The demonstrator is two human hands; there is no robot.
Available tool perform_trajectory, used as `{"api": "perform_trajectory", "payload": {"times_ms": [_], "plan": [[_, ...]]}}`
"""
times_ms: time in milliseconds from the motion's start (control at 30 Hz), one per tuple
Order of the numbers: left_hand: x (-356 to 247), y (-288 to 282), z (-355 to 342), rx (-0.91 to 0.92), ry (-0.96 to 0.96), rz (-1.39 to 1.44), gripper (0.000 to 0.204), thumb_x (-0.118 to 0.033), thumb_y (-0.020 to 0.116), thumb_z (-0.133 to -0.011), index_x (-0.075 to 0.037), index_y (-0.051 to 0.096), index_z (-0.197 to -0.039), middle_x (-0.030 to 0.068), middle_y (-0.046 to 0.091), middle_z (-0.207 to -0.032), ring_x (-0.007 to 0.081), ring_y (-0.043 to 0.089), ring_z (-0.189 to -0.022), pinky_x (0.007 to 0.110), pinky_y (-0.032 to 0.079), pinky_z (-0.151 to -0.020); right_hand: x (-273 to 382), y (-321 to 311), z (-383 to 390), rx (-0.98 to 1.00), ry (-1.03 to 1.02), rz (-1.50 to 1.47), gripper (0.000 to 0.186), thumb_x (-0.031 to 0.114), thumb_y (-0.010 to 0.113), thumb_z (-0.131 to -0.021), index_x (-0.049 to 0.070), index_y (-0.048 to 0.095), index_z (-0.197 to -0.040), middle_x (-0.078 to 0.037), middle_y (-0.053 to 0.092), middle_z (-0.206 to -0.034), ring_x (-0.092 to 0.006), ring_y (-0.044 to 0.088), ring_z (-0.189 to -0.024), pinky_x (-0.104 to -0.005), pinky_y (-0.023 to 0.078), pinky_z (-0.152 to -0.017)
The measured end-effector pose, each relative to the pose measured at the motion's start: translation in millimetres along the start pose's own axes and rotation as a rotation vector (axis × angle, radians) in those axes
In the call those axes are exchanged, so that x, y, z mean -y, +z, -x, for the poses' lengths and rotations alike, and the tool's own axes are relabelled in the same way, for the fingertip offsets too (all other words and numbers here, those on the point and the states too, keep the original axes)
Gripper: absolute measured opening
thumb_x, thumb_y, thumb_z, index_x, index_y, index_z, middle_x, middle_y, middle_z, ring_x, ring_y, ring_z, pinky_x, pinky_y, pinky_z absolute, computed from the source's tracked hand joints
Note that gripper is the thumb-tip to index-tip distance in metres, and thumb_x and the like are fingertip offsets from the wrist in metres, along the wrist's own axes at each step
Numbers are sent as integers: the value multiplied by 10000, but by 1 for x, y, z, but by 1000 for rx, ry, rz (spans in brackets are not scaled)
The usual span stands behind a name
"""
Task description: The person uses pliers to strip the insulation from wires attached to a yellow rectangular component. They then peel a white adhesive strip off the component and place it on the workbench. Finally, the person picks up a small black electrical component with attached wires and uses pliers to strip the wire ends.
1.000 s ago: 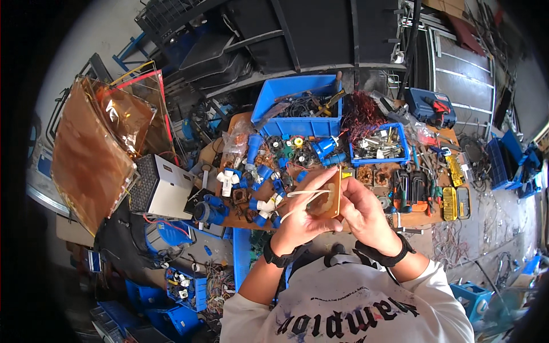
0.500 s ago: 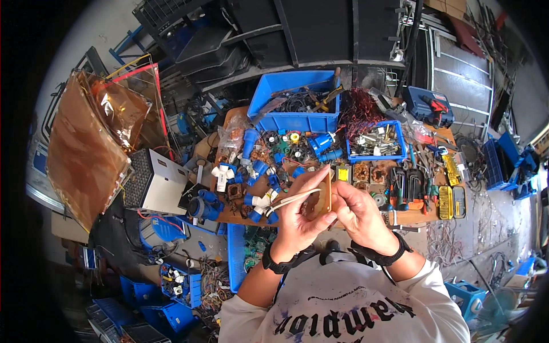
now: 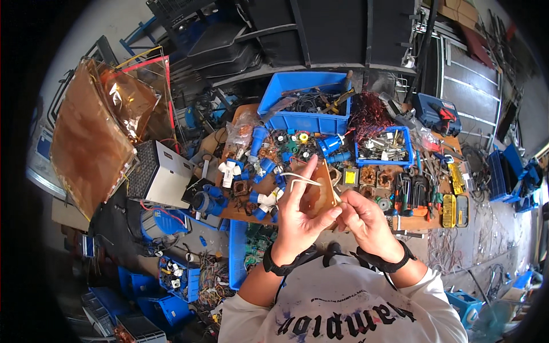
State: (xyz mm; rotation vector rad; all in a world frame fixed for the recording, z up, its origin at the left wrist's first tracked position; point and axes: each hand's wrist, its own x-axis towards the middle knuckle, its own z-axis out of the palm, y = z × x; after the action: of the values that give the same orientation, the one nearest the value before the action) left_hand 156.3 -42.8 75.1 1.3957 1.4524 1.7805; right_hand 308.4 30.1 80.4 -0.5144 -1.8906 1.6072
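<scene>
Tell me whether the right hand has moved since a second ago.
Yes: the right hand has moved down the picture, toward the person's body, judged against the yellow-faced square part. A gap now shows between them.

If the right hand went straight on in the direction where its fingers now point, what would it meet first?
The right hand would probably meet the brown board held in the left hand first, though the left thumb is very close and depth is unclear.

White short-sleeved shirt (image 3: pixel 366 286), smudged bluish-purple, with bold black ornate lettering (image 3: pixel 346 324) across it; black bands (image 3: pixel 390 261) circle both wrists.
</scene>
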Motion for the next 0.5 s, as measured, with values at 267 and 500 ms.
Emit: {"api": "perform_trajectory", "payload": {"times_ms": [267, 500], "plan": [[-6, -7, -4, -66, 9, 166, 704, -246, 755, -850, 36, 424, -1403, 107, 521, -1275, 166, 522, -1171, 288, 443, -966, -6, -1, 5, 56, 16, 49, 197, 216, 508, -969, 39, 516, -882, -95, 446, -670, -220, 429, -588, -353, 401, -558], [-8, -12, -7, -75, 21, 138, 680, -280, 729, -872, 17, 436, -1409, 86, 547, -1248, 132, 548, -1077, 271, 453, -936, 3, -10, 8, 119, 21, 123, 179, 189, 519, -947, 25, 512, -875, -129, 435, -684, -259, 416, -599, -359, 401, -563]]}}
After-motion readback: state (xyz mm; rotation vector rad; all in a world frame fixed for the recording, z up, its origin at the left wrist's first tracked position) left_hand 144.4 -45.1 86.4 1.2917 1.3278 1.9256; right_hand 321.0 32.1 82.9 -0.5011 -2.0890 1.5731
